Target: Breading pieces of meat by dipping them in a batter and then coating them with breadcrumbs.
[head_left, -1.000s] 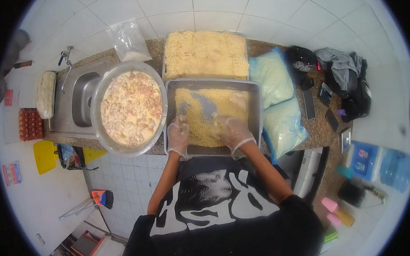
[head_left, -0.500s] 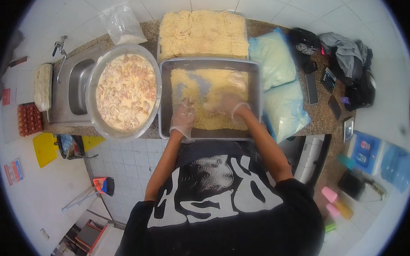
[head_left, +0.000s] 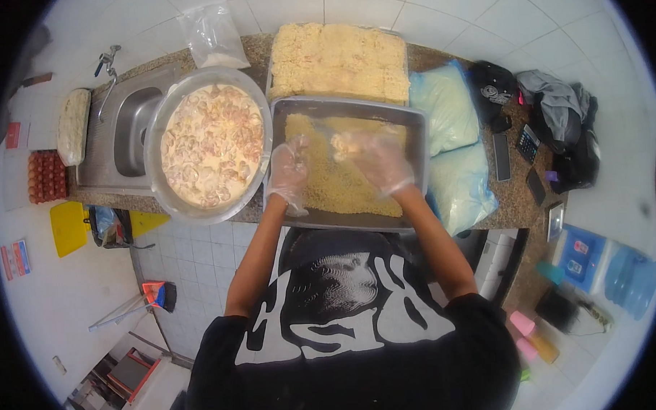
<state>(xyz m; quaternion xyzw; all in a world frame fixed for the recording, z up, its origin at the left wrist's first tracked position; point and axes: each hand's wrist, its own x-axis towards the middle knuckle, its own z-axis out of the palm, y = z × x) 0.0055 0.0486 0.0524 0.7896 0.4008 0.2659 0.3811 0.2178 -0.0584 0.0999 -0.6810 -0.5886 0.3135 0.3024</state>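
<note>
Both my hands wear clear plastic gloves and are over a grey tray (head_left: pixel 420 140) of yellow breadcrumbs (head_left: pixel 346 193). My right hand (head_left: pixel 380 160), slightly blurred, grips a crumb-coated piece of meat (head_left: pixel 340 145) at its fingertips, above the crumbs. At the tray's left side, my left hand (head_left: pixel 289 170) has its fingers loosely bent and partly apart, with nothing visible in them. Left of the tray stands a large round basin (head_left: pixel 155 171) of raw meat pieces (head_left: pixel 214 147) in pale batter. Behind it, another tray is packed with breaded pieces (head_left: pixel 337 64).
Two plastic bags of pale crumbs (head_left: pixel 444 107) lie right of the tray, beside phones and a calculator (head_left: pixel 528 144). A steel sink (head_left: pixel 134 132) with a tap is at the left, near egg trays (head_left: pixel 47 176). A clear bag (head_left: pixel 214 35) leans against the wall.
My right hand has risen off the crumbs with a coated piece at its fingertips. My left hand has lifted from the crumbs toward the tray's left wall. The view has shifted slightly.
</note>
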